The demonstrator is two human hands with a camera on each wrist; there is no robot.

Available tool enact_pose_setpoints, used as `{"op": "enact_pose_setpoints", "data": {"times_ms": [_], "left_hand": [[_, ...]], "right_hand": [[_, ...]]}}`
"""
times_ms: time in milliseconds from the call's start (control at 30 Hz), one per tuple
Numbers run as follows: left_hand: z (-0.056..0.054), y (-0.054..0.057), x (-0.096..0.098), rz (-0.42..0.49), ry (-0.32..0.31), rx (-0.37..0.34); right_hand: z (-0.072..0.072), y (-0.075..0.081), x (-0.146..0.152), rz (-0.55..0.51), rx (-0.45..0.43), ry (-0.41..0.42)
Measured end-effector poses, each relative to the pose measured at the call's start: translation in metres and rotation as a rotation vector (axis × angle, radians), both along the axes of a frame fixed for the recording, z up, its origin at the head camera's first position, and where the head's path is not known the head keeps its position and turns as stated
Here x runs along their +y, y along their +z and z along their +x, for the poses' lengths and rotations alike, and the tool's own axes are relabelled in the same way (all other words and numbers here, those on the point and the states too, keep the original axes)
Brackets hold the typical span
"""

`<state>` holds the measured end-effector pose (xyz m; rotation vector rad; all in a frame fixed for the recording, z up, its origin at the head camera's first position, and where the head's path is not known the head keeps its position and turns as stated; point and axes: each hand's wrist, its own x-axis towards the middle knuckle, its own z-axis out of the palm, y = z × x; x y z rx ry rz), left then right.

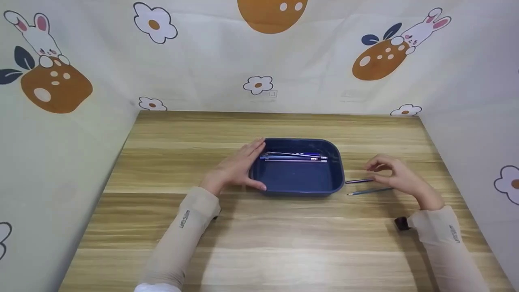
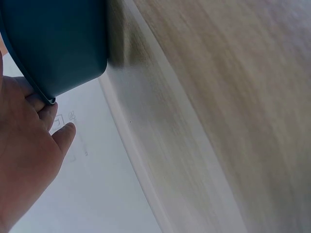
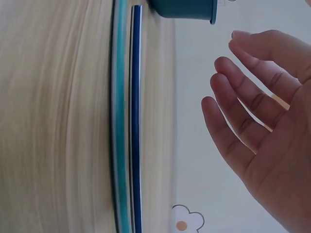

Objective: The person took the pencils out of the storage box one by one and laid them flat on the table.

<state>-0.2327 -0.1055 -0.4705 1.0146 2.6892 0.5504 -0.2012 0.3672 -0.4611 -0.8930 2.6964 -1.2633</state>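
A dark blue rectangular box (image 1: 298, 194) stands on the wooden table, with several pencils (image 1: 294, 157) lying along its back wall. My left hand (image 1: 235, 166) holds the box's left end, fingers at the back corner and thumb at the front rim. In the left wrist view, part of its fingers is hidden behind the box wall (image 2: 58, 43). To the right of the box lie a dark blue pencil (image 1: 357, 181) and a lighter blue-green pencil (image 1: 367, 191). My right hand (image 1: 395, 176) hovers above these two, fingers loosely bent and holding nothing.
Wood-grain table (image 1: 284, 243) extends around the box. Patterned cloth (image 1: 202, 61) with rabbits, oranges and flowers hangs at the back and both sides. A small black device (image 1: 402, 223) sits at the right wrist.
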Motion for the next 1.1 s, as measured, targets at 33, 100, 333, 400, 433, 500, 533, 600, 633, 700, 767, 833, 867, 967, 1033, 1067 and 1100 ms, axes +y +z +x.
{"op": "enact_pose_setpoints", "data": {"times_ms": [33, 100, 333, 400, 433, 500, 533, 600, 633, 700, 767, 833, 867, 967, 1033, 1067, 1100], "left_hand": [[0.000, 0.000, 0.000, 0.001, 0.001, 0.000], [0.000, 0.000, 0.000, 0.004, 0.005, -0.005], [0.001, 0.001, 0.000, 0.013, 0.007, -0.009], [0.001, 0.001, 0.000, 0.011, 0.006, -0.004], [0.001, 0.001, 0.000, 0.010, 0.006, -0.004], [0.001, 0.001, 0.000, 0.006, 0.009, -0.005], [0.001, 0.001, 0.000, 0.007, 0.011, -0.009], [0.002, 0.001, 0.000, 0.005, 0.014, -0.016], [0.002, 0.001, 0.000, 0.006, 0.015, -0.018], [0.002, 0.001, 0.000, 0.005, 0.018, -0.022], [0.001, 0.001, -0.001, 0.006, 0.016, -0.018], [0.001, 0.000, -0.001, 0.004, 0.008, -0.003], [0.000, 0.000, -0.001, 0.003, 0.004, 0.003], [0.000, -0.001, -0.001, 0.001, -0.009, 0.019], [-0.001, -0.001, -0.001, -0.005, -0.006, 0.013], [-0.001, -0.001, -0.001, -0.010, -0.003, 0.008], [-0.001, 0.000, -0.001, -0.015, 0.000, 0.005]], "right_hand": [[0.000, 0.001, -0.002, -0.008, 0.002, 0.001], [0.001, 0.002, -0.004, -0.021, 0.004, 0.002], [0.013, 0.030, -0.032, -0.052, 0.005, 0.007], [0.013, 0.032, -0.037, -0.067, 0.006, 0.013], [0.013, 0.031, -0.038, -0.070, 0.004, 0.015], [0.011, 0.028, -0.040, -0.075, 0.005, 0.018], [0.010, 0.025, -0.040, -0.079, 0.007, 0.020], [0.006, 0.019, -0.039, -0.086, 0.012, 0.023], [0.003, 0.015, -0.038, -0.091, 0.014, 0.025], [-0.001, 0.009, -0.038, -0.102, 0.013, 0.030], [-0.004, 0.007, -0.039, -0.112, 0.005, 0.037], [-0.006, 0.006, -0.042, -0.129, -0.008, 0.049], [-0.007, 0.006, -0.044, -0.136, -0.012, 0.058], [-0.009, 0.006, -0.049, -0.158, -0.023, 0.086], [-0.010, 0.006, -0.053, -0.161, -0.018, 0.106], [-0.010, 0.006, -0.054, -0.162, -0.016, 0.112], [-0.011, 0.006, -0.056, -0.163, -0.020, 0.114]]}}
